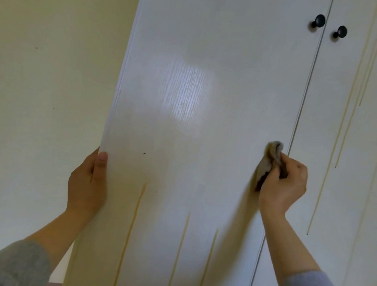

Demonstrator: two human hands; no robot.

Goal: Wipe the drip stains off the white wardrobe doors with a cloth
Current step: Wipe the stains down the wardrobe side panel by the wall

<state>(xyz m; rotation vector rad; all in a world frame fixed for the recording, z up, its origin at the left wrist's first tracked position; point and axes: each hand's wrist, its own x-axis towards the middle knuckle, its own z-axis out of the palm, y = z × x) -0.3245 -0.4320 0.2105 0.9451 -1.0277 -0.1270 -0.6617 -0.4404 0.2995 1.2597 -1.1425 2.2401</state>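
Note:
The left white wardrobe door (195, 125) fills the middle of the view. Its upper part looks clean and glossy, while yellowish drip stains (130, 233) run down its lower part. My right hand (283, 184) grips a crumpled grey-brown cloth (269, 162) pressed against the door near its right edge. My left hand (87, 182) holds the door's left edge, thumb on the front face. The right door (349, 178) carries several long drip streaks (341, 132).
Two black round knobs (319, 20) (340, 32) sit at the top on either side of the gap between the doors. A cream wall (41, 86) lies to the left of the wardrobe.

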